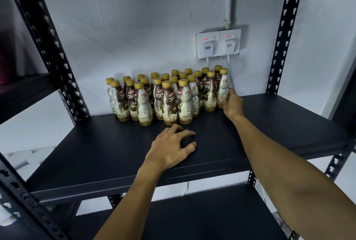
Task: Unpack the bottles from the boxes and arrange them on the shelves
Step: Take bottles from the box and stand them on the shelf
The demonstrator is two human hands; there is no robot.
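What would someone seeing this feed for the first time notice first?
The cluster of gold-capped bottles packed in rows at the back of the dark shelf, against the white wall. Next, the right hand gripping the rightmost bottle at the end of the group, while the left hand rests empty on the shelf in front. Two wall sockets with red lights glow above the bottles.
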